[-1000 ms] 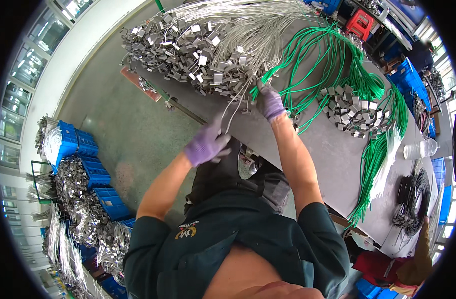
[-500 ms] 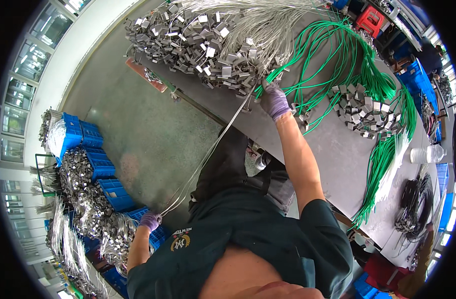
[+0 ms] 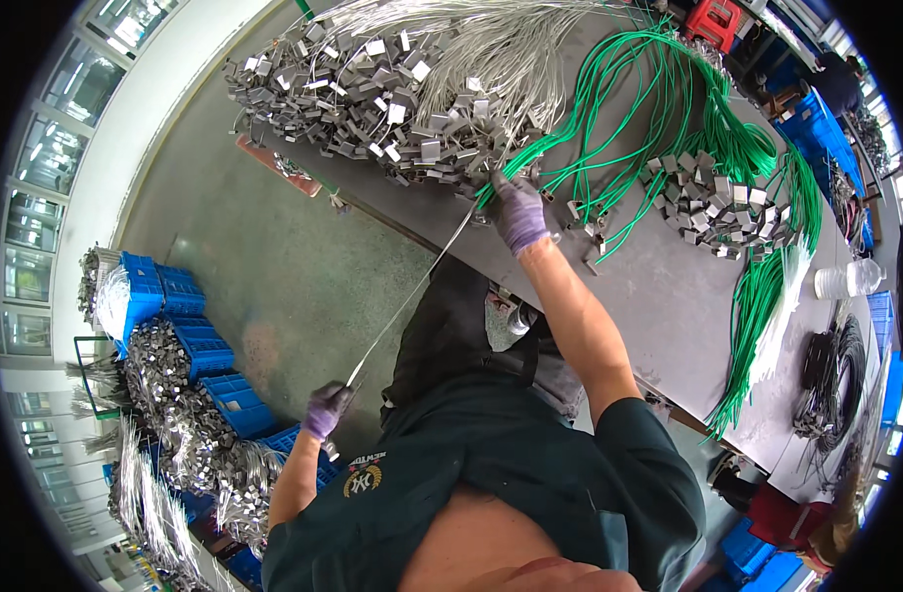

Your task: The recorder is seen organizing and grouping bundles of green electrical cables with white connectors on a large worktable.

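One left hand (image 3: pixel 326 409): silver wires (image 3: pixel 459 232); one right hand (image 3: pixel 520 210): green wires (image 3: pixel 532 153).

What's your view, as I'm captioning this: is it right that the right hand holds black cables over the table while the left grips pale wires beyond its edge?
The colour is wrong: in the head view, the right hand holds green cables over the table while the left hand grips pale wires beyond its edge.
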`<state>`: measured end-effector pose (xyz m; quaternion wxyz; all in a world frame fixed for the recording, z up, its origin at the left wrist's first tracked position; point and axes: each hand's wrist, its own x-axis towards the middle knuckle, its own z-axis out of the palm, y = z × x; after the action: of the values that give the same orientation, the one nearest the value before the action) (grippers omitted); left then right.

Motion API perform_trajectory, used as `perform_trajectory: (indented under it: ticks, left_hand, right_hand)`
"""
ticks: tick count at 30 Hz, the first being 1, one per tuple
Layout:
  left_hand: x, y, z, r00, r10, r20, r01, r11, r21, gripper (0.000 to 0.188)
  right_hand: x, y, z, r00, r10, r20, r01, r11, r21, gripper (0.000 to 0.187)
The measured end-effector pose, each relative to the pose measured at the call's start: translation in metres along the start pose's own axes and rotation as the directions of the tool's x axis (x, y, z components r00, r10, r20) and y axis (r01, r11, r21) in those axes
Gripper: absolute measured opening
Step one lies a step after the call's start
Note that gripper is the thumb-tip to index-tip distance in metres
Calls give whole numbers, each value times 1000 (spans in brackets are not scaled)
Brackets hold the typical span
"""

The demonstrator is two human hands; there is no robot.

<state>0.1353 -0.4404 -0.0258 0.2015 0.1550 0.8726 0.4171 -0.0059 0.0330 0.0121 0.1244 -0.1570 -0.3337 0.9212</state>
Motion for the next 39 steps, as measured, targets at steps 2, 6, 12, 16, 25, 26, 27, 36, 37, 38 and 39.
perform_trajectory:
  ticks: [2, 6, 12, 16, 25, 26, 27, 36, 37, 38, 39]
  left_hand:
    - [-51, -103, -12, 968, -250, 2, 248, 962, 111, 17]
    - [-78, -125, -26, 986, -113, 121, 62, 929, 366, 12]
    - [43, 41, 21, 986, 43, 162, -2, 971, -241, 9]
    - [67, 76, 46, 1000, -8, 11, 11, 974, -228, 18]
    - [59, 61, 53, 995, -97, 25, 100, 968, -228, 20]
    - [59, 60, 53, 995, -93, 22, 95, 965, -245, 16]
    - [59, 59, 52, 995, -93, 22, 95, 965, -246, 16]
    - [58, 63, 50, 998, -59, 26, 63, 981, -186, 18]
    - [58, 61, 51, 997, -71, 26, 75, 980, -182, 18]
    - [59, 60, 52, 996, -85, 28, 89, 980, -179, 18]
    - [59, 58, 53, 996, -86, 29, 90, 980, -180, 18]
  right_hand:
    - [8, -6, 1, 996, 81, -32, -84, 991, -108, 18]
    - [15, 7, -6, 999, 43, -5, -44, 984, -173, 15]
    - [-21, 29, -2, 998, 60, -26, -63, 989, -134, 17]
    - [-13, 1, 4, 994, -103, -22, 92, 951, -295, 20]
    - [6, -104, -1, 947, -293, -132, 255, 934, -251, 20]
    - [6, -107, -1, 948, -289, -134, 240, 924, -297, 20]
    - [6, -110, 0, 949, -285, -135, 225, 912, -342, 20]
    - [17, -123, -2, 935, -335, -120, 218, 807, -549, 18]
    - [17, -125, -2, 950, -299, -88, 197, 794, -575, 18]
    - [16, -128, 1, 964, -260, -58, 175, 780, -601, 19]
    - [11, -132, 5, 961, -276, -28, 196, 746, -636, 19]
